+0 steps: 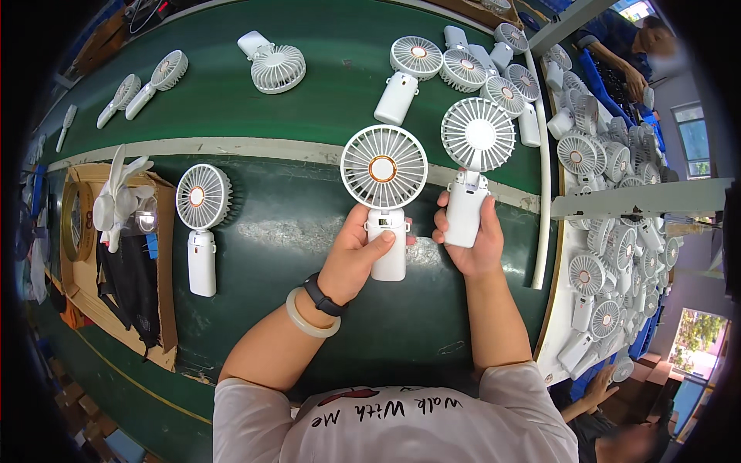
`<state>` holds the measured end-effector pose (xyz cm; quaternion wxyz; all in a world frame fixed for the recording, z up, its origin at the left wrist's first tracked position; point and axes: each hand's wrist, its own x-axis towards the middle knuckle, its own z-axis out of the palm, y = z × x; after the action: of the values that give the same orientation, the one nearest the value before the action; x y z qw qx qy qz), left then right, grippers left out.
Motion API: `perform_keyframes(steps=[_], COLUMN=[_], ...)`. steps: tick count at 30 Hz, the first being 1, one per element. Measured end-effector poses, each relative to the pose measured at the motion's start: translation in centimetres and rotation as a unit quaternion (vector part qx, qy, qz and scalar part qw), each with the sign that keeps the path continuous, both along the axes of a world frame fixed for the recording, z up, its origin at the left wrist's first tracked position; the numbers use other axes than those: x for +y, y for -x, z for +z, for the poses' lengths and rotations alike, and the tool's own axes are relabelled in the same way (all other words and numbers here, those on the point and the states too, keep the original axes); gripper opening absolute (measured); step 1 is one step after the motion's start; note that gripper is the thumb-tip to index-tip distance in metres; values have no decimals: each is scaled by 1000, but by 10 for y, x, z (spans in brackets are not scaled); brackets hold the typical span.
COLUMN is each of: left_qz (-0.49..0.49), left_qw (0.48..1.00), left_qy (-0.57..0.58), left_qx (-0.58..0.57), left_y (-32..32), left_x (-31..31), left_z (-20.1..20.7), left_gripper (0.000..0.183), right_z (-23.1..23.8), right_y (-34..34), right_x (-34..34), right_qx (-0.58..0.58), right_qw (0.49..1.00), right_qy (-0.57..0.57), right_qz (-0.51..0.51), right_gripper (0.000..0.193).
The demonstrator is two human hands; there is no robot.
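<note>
My left hand [353, 248] is closed around the handle of a white handheld fan [384, 167] with an orange ring at its hub. The thumb lies on the front of the handle, just under a small dark display. In my right hand [480, 245] is a second white handheld fan [478, 134], gripped by its handle with the plain hub side showing. Both fans stand head up, side by side and slightly apart, over the green bench [324, 255]. Left of my hands, another white fan [197, 197] lies on the bench. A watch and a pale bangle circle my left wrist.
An open cardboard box [166, 285] at left holds a roll of tape [77, 221], white fan blades [120, 199] and black cloth. More fans lie on the green strip [340, 85] beyond. A white pipe [543, 193] edges a fan-filled table at right, where other people's hands [634, 81] show.
</note>
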<state>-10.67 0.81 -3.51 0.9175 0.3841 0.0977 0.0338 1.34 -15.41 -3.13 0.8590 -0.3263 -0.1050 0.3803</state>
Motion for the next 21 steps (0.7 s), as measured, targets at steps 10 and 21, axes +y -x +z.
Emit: perform_keyframes(steps=[10, 21], left_qz=[11, 12], left_qw=[1000, 1000], left_qy=[-5, -11], left_qx=[-5, 20], left_y=[0, 0], left_x=[0, 0], left_z=[1, 7], left_gripper=[39, 39], right_z=[0, 0], right_y=[0, 1], right_x=[0, 1], right_qx=[10, 34], right_qw=[1000, 998], right_qy=[-11, -47], right_qz=[15, 23], right_gripper=[51, 51])
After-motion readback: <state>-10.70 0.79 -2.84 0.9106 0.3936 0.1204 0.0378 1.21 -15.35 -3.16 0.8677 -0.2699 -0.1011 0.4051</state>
